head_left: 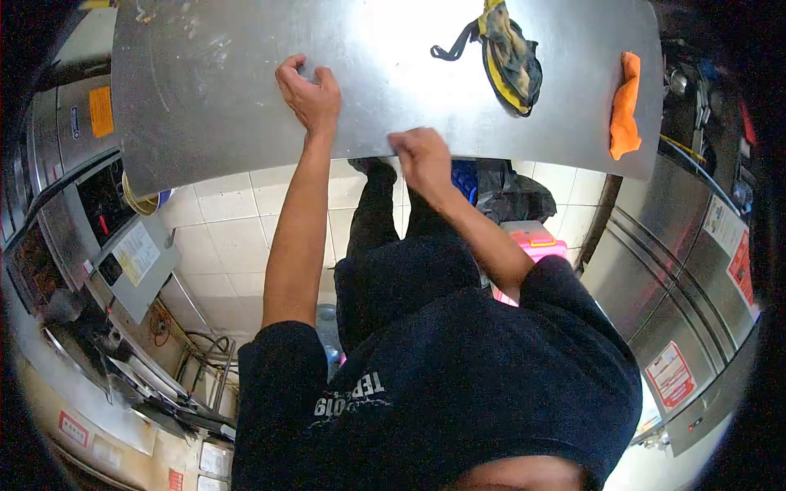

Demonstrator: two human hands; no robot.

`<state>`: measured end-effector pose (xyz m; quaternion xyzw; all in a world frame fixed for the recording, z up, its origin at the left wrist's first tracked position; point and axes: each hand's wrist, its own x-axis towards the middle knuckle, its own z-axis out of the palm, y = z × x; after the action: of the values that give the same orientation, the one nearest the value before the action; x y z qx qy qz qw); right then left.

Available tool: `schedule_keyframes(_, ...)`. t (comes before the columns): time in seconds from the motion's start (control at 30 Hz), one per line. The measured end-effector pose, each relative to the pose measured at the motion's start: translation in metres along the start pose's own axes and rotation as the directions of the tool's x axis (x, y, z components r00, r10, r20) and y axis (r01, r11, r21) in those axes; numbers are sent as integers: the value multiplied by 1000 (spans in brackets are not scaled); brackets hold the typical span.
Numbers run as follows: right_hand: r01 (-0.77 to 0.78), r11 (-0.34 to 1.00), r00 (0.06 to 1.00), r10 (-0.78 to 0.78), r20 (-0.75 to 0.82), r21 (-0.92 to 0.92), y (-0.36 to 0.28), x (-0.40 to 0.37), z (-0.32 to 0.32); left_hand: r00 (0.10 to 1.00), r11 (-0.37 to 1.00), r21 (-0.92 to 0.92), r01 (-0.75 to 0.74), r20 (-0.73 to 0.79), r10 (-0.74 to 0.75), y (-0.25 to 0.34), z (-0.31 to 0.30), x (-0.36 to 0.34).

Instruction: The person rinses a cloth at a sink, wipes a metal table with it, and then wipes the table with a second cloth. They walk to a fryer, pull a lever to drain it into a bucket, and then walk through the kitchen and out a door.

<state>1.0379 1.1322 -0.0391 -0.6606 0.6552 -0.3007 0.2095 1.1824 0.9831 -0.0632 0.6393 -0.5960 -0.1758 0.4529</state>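
My left hand (311, 96) is over the steel table (221, 106), palm side down, with fingers bent and a gap between thumb and fingers. Nothing clear shows in that gap, only a greyish patch. Near the table's front edge, my right hand (424, 159) is curled closed and blurred by motion. Whatever it may hold is too small or hidden to name. A black and yellow cloth item (512, 61) with a dark strap lies farther back on the table. To the right is a crumpled orange cloth (625, 106).
A steel cabinet (671, 262) stands at the right, and kitchen equipment (135, 254) lines the left. Below the table's edge are a black plastic bag (512, 196) and a pink container (536, 245) on the tiled floor (229, 200).
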Motion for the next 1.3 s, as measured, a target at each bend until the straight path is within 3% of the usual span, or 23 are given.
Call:
schedule_keyframes(0.1,-14,1000,999,15,-39,22,-3,2,0,1000,1000,-6,26,4,-26,-1,-2,4)
schedule_keyframes(0.17,55,998,998,-55,-10,3,-2,-3,3,999,999,-12,47,21,-46,2,1,0)
schedule_keyframes(0.27,-54,998,994,56,-93,24,-5,8,3,999,999,1,36,2,-36,0,-1,4)
schedule_keyframes(0.37,36,998,999,-36,-6,45,-11,-3,6,1000,1000,7,8,15,-8,1,1,2)
schedule_keyframes(0.43,31,997,999,-28,-44,70,-2,1,7,1000,1000,-1,17,-2,-17,1,0,2)
schedule_keyframes(0.5,-8,1000,996,6,-85,-22,-6,5,4,1000,1000,10,0,-8,1,-3,0,4)
schedule_keyframes(0.57,8,1000,1000,-8,-15,-16,-5,-3,4,1000,1000,6,-17,3,17,-2,2,1)
schedule_keyframes(0.63,-61,998,993,63,-102,19,-5,3,0,1000,1000,11,15,3,-15,0,-1,3)
schedule_keyframes(0.8,-47,993,998,51,-37,105,-9,-1,0,1000,1000,2,12,16,-12,0,0,0)
schedule_keyframes(0.9,-72,991,982,89,-166,109,16,19,-18,1000,1000,5,24,7,-24,1,-1,2)
schedule_keyframes(0.97,-132,975,880,31,-473,-181,51,42,-53,1000,1000,3,18,6,-19,0,-2,3)
schedule_keyframes(1.07,-269,826,833,-59,-551,-495,118,89,-110,1000,1000,19,-1,-4,1,1,-1,1)
schedule_keyframes(1.1,-270,823,826,-68,-559,-500,128,101,-114,1000,1000,-2,11,-11,-11,1,-1,1)
schedule_keyframes(1.17,-174,848,964,44,-261,-501,138,117,-117,999,1000,-24,21,-25,-21,0,0,1)
schedule_keyframes(1.27,-182,876,955,50,-292,-447,120,124,-78,999,999,-6,39,-13,-39,-2,1,1)
schedule_keyframes(1.3,-162,930,977,103,-189,-330,82,119,-72,998,998,-34,56,-20,-56,-4,0,1)
